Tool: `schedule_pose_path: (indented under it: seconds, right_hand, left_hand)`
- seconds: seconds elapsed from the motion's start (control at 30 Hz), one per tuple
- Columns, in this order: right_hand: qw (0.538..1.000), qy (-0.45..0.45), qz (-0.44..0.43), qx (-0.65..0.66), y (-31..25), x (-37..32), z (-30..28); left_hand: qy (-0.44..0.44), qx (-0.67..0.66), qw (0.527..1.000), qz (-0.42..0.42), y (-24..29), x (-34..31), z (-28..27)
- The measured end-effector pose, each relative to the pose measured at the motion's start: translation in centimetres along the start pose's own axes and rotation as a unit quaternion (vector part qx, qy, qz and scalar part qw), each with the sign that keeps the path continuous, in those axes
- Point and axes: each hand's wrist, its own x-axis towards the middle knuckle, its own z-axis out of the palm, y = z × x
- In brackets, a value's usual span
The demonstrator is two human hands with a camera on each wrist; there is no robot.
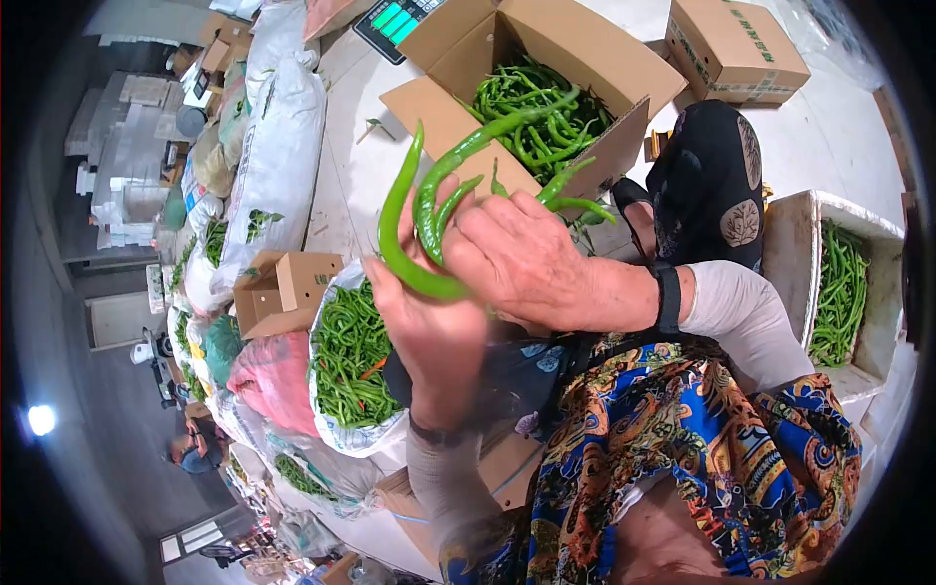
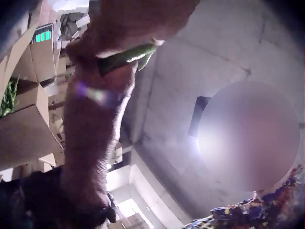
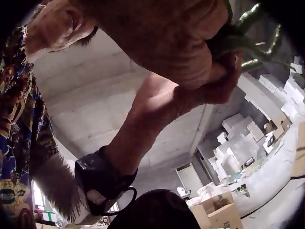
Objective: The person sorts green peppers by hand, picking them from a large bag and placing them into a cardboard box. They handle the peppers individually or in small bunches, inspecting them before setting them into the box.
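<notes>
Left of the hands: a small open carton (image 1: 310,283), then, nearer the left hand, a white sack (image 1: 356,444) filled with green peppers.

Left hand (image 1: 439,331): fingers curled, gripping a long curved pepper (image 1: 393,214) whose bend crosses the palm side and whose free tip stands up beyond the hand. A thicker pepper (image 1: 448,161) rises between the two hands. Right hand (image 1: 531,258): close against the left, fingers curled and gripping; several pepper ends (image 1: 580,204) project from its far side. The exact count held cannot be told.

Beyond the hands: an open carton (image 1: 429,117) with peppers inside. Governing relation, as judged: the thicker pepper's long axis runs away from the body, its free end directed at this carton, and the right hand is the nearer of the two to it. Clearance in height cannot be told.

Right of the hands: a closed carton (image 1: 736,49) farther off, and a white foam box (image 1: 792,244), also holding peppers.

Between views: the left wrist view shows from below a pepper caught where the hands meet, hidden from above. Only the head view shows the foam box and the open carton's contents properly; the left wrist view catches a sliver.
</notes>
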Motion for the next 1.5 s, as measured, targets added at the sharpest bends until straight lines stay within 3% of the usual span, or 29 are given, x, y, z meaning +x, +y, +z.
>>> schedule_pose_path:
  seconds: [0.03, 0.13, 0.17, 0.23, 0.27, 0.3, 0.33, 0.4, 0.47, 0.53, 0.57, 0.63, 0.73, 0.8, 0.87, 0.9, 0.97, 1.03, 1.07, 1.13, 1.2, 1.23, 1.27, 1.33, 1.37, 1.4, 1.43, 1.47, 1.5]
  right_hand:
    - [1.0, 0.001, 0.003, -0.001, 0.2, -0.1, 0.3]
    - [1.0, -0.008, 0.02, -0.011, 0.7, -0.5, 0.7]
    - [0.997, -0.066, 0.013, -0.035, 0.7, -0.6, 0.3]
    - [0.991, -0.124, 0.004, -0.052, 0.5, -0.8, 0.4]
    - [0.995, -0.069, -0.007, -0.065, 0.3, -0.9, 0.7]
    - [0.997, -0.014, -0.017, -0.079, 0.1, -0.9, 0.9]
    - [0.997, -0.013, -0.015, -0.074, -0.1, -1.1, 0.4]
    - [0.997, -0.024, -0.013, 0.073, -0.6, -1.7, -1.4]
    - [0.997, 0.007, -0.015, 0.071, -0.5, -3.1, -2.6]
    - [0.952, -0.184, 0.065, 0.234, 0.5, -4.8, -3.2]
    - [0.952, -0.184, 0.068, 0.233, 1.2, -5.4, -3.3]
    - [0.846, -0.299, 0.198, 0.395, 2.8, -6.1, -2.8]
    - [0.85, -0.226, 0.253, 0.402, 3.8, -6.6, -1.8]
    - [0.781, -0.227, 0.37, 0.449, 4.3, -6.5, -2.0]
    - [0.774, -0.135, 0.369, 0.497, 4.9, -8.4, 0.0]
    - [0.773, -0.135, 0.37, 0.498, 5.2, -8.2, -0.2]
    - [0.731, -0.082, 0.386, 0.557, 5.6, -7.7, -0.9]
    - [0.725, -0.017, 0.424, 0.543, 5.7, -7.5, -1.0]
    - [0.843, -0.125, 0.33, 0.405, 7.5, -6.8, -2.3]
    - [0.832, -0.107, 0.325, 0.437, 7.6, -7.4, -1.7]
    - [0.629, -0.079, 0.479, 0.608, 7.0, -7.3, -2.0]
    - [0.573, -0.065, 0.461, 0.675, 7.2, -8.0, -1.1]
    - [0.572, -0.064, 0.462, 0.675, 7.2, -8.0, -0.9]
    - [0.361, 0.013, 0.508, 0.782, 7.0, -7.6, -0.6]
    - [0.312, 0.012, 0.452, 0.836, 7.0, -7.2, -1.4]
    - [0.313, 0.013, 0.451, 0.836, 6.8, -6.5, -2.2]
    - [0.343, -0.006, 0.466, 0.815, 6.4, -5.6, -2.9]
    - [0.374, -0.025, 0.48, 0.793, 6.2, -5.2, -3.2]
    - [0.419, 0.003, 0.434, 0.798, 6.4, -5.5, -2.3]
  left_hand:
    - [0.031, -0.222, 0.974, -0.036, -0.6, 0.0, 0.3]
    - [0.056, -0.337, 0.937, -0.075, -1.6, 0.1, 0.8]
    - [0.026, -0.17, 0.984, -0.039, -1.3, 0.2, 0.8]
    - [0.053, -0.12, 0.987, -0.095, -1.7, 1.6, 0.5]
    - [0.057, -0.116, 0.987, -0.095, -2.2, 2.3, -0.3]
    - [0.062, -0.2, 0.97, -0.127, -2.8, 3.0, -1.3]
    - [0.067, -0.282, 0.944, -0.157, -3.1, 3.5, -2.2]
    - [0.068, -0.292, 0.94, -0.162, -2.9, 4.3, -3.0]
    - [0.021, -0.289, 0.946, -0.144, -2.2, 4.6, -3.0]
    - [0.029, -0.272, 0.951, -0.147, -2.1, 4.5, -2.6]
    - [0.012, -0.27, 0.95, -0.154, -2.3, 4.4, -2.7]
    - [0.015, -0.25, 0.955, -0.16, -2.0, 4.2, -2.0]
    - [-0.037, -0.222, 0.964, -0.14, -1.6, 4.1, -0.9]
    - [-0.066, -0.239, 0.958, -0.147, -1.8, 4.2, -0.4]
    - [-0.025, -0.221, 0.962, -0.158, -1.6, 4.1, 0.4]
    - [-0.025, -0.22, 0.962, -0.16, -2.0, 4.2, 0.0]
    - [-0.081, -0.263, 0.949, -0.154, -3.3, 4.3, -1.1]
    - [-0.081, -0.265, 0.949, -0.153, -3.7, 4.4, -1.1]
    - [-0.081, -0.266, 0.949, -0.15, -4.0, 4.5, -1.2]
    - [-0.116, -0.278, 0.941, -0.154, -4.4, 4.6, -1.6]
    - [-0.104, -0.301, 0.933, -0.168, -4.4, 4.5, -1.4]
    - [-0.089, -0.3, 0.934, -0.174, -4.5, 4.4, -1.4]
    - [-0.089, -0.299, 0.934, -0.175, -4.8, 4.5, -1.5]
    - [-0.063, -0.412, 0.891, -0.182, -5.6, 4.7, -2.0]
    - [-0.064, -0.411, 0.891, -0.182, -5.9, 4.6, -2.2]
    - [-0.111, -0.398, 0.894, -0.172, -6.2, 4.7, -2.5]
    - [-0.158, -0.385, 0.895, -0.162, -6.3, 4.7, -2.5]
    - [-0.161, -0.385, 0.895, -0.161, -6.2, 4.8, -2.3]
    - [-0.146, -0.318, 0.921, -0.172, -5.9, 5.0, -2.1]
